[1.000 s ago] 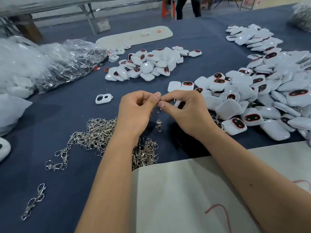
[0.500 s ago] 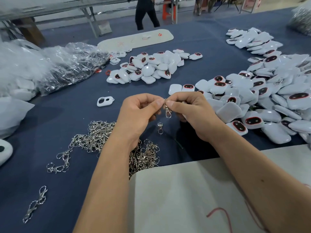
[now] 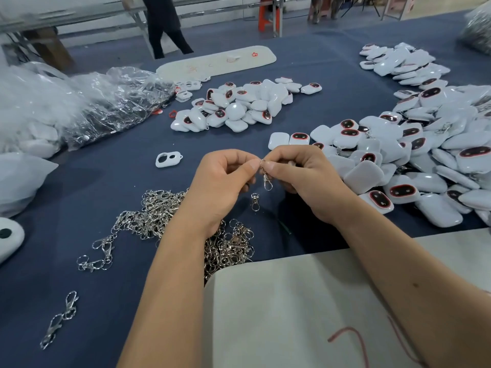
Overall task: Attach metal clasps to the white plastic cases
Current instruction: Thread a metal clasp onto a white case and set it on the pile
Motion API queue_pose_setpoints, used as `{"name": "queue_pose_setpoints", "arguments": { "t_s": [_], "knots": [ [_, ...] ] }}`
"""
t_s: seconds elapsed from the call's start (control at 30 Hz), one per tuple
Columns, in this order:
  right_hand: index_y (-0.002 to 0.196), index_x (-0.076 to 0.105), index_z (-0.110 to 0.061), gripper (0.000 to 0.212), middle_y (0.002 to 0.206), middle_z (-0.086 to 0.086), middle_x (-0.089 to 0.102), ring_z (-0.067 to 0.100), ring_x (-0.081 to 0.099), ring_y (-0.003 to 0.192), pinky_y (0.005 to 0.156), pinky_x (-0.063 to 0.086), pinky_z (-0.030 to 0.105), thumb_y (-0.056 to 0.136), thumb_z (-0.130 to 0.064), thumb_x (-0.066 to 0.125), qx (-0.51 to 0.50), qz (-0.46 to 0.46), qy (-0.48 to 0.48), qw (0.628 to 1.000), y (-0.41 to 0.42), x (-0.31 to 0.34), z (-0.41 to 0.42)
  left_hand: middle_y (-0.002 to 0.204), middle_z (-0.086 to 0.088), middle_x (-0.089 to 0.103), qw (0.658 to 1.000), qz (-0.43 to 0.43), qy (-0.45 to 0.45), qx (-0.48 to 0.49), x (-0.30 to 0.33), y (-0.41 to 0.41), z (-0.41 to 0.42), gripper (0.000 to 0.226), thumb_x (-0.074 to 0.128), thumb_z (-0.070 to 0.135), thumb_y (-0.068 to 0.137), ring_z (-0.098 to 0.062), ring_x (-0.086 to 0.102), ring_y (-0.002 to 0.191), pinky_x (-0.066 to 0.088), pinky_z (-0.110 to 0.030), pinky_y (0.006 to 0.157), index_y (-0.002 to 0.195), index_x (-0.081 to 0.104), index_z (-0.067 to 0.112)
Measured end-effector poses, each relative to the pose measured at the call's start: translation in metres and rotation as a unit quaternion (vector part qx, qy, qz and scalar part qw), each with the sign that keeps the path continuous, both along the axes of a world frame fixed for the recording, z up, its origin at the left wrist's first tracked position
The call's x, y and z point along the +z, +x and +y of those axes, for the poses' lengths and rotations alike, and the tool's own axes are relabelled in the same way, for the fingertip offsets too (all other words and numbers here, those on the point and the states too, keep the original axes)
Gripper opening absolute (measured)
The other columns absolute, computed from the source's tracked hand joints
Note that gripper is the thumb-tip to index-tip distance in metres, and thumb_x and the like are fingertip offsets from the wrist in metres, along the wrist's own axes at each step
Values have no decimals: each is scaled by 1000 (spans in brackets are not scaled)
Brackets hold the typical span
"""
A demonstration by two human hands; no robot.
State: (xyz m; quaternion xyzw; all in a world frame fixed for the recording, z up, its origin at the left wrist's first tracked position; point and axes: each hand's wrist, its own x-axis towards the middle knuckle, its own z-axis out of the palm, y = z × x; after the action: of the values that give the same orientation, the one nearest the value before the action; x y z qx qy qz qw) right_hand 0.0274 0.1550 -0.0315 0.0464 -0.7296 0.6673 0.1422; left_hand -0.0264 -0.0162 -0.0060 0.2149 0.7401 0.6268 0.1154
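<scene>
My left hand (image 3: 221, 181) and my right hand (image 3: 305, 179) meet above the blue table, fingertips together. Between them hangs a metal clasp (image 3: 267, 179), pinched at its top ring by both hands. A white case seems tucked under my right fingers, mostly hidden. A second clasp (image 3: 255, 201) lies on the cloth just below. A tangled heap of clasps (image 3: 159, 213) sits under my left wrist. A large pile of white plastic cases (image 3: 414, 155) with dark red-rimmed windows spreads to the right.
A smaller pile of cases (image 3: 239, 107) lies farther back. One white frame piece (image 3: 168, 159) lies alone at left. Clear plastic bags (image 3: 79, 107) fill the far left. A beige sheet (image 3: 292, 314) covers the near edge. A person (image 3: 164, 27) walks beyond the table.
The clasp now hangs in plain sight between my fingertips; a second ago it was hidden. My hands stay together. The person in the background has walked left.
</scene>
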Motion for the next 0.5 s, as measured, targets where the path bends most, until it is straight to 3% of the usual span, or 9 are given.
{"name": "queue_pose_setpoints", "arguments": {
  "t_s": [0.07,0.17,0.23,0.3,0.5],
  "knots": [
    [85,72,-6,15,58,-18,55,1,41,54,55,33,12,96,-12,64,-17,10,24,1000,1,0,-1,67,8,65,999,35,-19,16,0,0,1,15,67,13,97,-7,57,66,51,-22,65,85,75,18],
    [87,75,-11,13,73,-11,65,4,54,70,70,43,19,97,-8,67,-65,47,90,993,2,1,-5,69,14,67,994,98,-42,30,1,0,0,11,69,13,95,-4,58,67,51,-19,68,87,75,16],
    [89,77,-10,13,78,-13,68,0,59,76,76,43,15,96,-3,68,-89,63,116,987,3,1,-7,72,15,68,987,141,-64,32,3,1,-1,10,70,13,93,-1,59,68,48,-15,67,86,74,18],
    [92,79,-10,11,82,-9,71,2,62,79,78,44,16,95,-3,71,-113,67,140,981,3,1,-7,75,12,70,980,176,-86,35,5,2,-2,11,71,12,92,-1,62,71,47,-13,68,84,74,19],
    [93,82,-11,10,82,1,73,17,64,78,76,52,37,92,-5,75,-160,109,211,958,4,2,-10,75,10,67,967,220,-114,54,4,4,-2,12,72,11,90,1,59,68,44,-9,64,83,72,20]
  ]
}}
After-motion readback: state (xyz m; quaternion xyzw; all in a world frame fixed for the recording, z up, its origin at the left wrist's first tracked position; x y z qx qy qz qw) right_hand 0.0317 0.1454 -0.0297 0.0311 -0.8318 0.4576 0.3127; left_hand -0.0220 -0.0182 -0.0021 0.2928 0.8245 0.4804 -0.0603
